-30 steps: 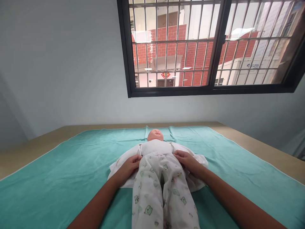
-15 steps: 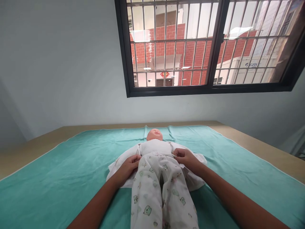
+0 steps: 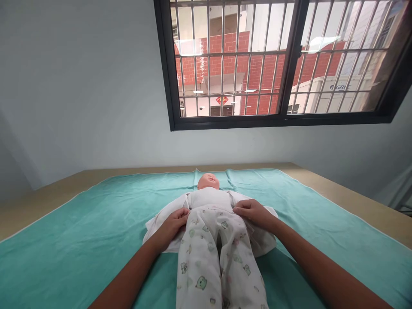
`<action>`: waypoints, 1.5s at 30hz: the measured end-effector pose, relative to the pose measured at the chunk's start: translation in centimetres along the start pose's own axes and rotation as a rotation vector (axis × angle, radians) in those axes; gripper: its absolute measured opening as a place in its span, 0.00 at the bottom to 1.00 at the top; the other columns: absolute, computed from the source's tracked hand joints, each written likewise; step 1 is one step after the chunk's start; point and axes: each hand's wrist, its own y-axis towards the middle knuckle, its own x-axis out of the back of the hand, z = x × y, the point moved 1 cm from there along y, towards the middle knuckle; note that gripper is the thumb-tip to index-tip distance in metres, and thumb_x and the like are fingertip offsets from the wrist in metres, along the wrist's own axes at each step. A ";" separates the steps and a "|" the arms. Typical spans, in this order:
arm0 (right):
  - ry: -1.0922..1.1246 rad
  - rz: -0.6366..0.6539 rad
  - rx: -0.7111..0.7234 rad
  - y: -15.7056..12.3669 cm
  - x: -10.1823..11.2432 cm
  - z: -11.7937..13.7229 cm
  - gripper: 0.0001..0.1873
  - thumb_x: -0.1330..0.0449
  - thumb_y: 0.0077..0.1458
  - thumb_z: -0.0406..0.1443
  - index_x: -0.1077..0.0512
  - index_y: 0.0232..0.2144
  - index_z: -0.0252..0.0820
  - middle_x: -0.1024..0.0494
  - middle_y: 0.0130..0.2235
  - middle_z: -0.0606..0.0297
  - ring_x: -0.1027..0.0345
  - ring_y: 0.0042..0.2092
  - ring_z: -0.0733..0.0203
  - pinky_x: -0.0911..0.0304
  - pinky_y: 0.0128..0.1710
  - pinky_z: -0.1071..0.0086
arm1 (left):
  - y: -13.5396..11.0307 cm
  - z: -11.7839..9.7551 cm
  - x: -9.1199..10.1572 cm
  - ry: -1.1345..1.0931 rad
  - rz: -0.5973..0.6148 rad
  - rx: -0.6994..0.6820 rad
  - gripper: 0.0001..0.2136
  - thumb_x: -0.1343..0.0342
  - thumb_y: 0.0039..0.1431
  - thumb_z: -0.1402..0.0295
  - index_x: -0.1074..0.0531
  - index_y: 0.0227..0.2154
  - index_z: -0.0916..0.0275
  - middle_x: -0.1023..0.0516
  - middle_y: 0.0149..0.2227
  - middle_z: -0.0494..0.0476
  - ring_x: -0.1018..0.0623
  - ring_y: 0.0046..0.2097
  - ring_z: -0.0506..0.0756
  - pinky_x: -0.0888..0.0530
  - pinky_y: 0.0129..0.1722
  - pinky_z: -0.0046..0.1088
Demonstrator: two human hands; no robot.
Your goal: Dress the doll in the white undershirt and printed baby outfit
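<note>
A baby doll point(image 3: 208, 181) lies on its back, head toward the wall. It wears a white top point(image 3: 210, 197), whose loose panels spread out to both sides, and white pants point(image 3: 206, 257) printed with small green animals. My left hand point(image 3: 175, 223) is closed at the left side of the waistband, fingertips pinching the pants' edge. On the opposite side, my right hand point(image 3: 252, 212) has its fingers curled and pinched on the waistband. The pants reach up over the doll's lower belly, and their lower ends run out of the picture.
A teal cloth point(image 3: 80, 227) with a pale edge covers most of the wooden table point(image 3: 325, 178). Behind the table rises a grey wall point(image 3: 96, 107) with a dark-framed, barred window point(image 3: 225, 122). Part of a grey frame shows at the far right edge.
Both hands stay at the sides of the waistband. The right fingers have shifted very slightly at the cloth's edge; the view has moved a little.
</note>
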 end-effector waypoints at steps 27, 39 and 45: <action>-0.313 -0.322 0.151 2.6 -2.2 0.1 0.10 0.50 0.58 0.44 0.38 0.29 0.46 0.31 0.27 0.71 0.40 0.30 0.61 0.45 0.32 0.68 | 1.0 -1.0 -1.2 0.791 -0.250 -0.416 0.08 0.56 0.63 0.65 0.34 0.30 0.59 0.29 0.54 0.58 0.34 0.59 0.56 0.41 0.60 0.34; -0.298 -0.360 0.057 6.6 -3.1 -2.1 0.08 0.49 0.53 0.39 0.43 0.25 0.44 0.40 0.24 0.74 0.47 0.28 0.65 0.51 0.29 0.70 | 5.0 -0.8 -0.4 1.111 -0.541 -0.172 0.09 0.58 0.65 0.66 0.35 0.31 0.60 0.25 0.28 0.55 0.27 0.30 0.55 0.43 0.29 0.27; -0.400 -0.163 0.054 5.7 -1.4 -1.1 0.11 0.47 0.53 0.42 0.38 0.25 0.43 0.36 0.23 0.72 0.45 0.27 0.66 0.51 0.27 0.71 | 2.9 -0.9 -1.1 1.224 -0.537 -0.342 0.10 0.57 0.63 0.69 0.31 0.31 0.61 0.27 0.41 0.59 0.30 0.45 0.58 0.38 0.44 0.31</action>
